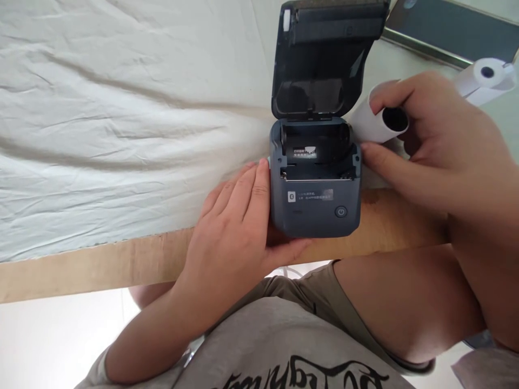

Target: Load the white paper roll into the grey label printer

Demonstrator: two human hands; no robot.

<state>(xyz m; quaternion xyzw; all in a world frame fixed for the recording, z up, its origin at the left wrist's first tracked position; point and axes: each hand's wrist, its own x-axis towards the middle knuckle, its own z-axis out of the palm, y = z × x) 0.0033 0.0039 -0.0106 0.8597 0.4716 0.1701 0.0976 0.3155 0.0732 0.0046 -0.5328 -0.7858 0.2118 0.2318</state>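
In front of me a dark blue label printer [316, 208] rests at the table's edge with its lid [318, 70] raised. Its paper bay [314, 146] holds no roll. My left hand [237, 216] lies along the printer's left side, fingers straight against it and thumb under the front edge, gripping it. On the other side, my right hand [438, 146] pinches a white paper roll [371, 121] between thumb and fingers. The roll's dark core faces my hand, and it is held beside the bay's right side; whether it touches the printer I cannot tell.
A second white paper roll [486, 81], partly unwound, lies behind my right hand. Further back is a dark flat device with a shiny edge [454, 29]. A wrinkled pale cloth [121, 119] covers the table, leaving a wooden edge strip [101, 265] along the front.
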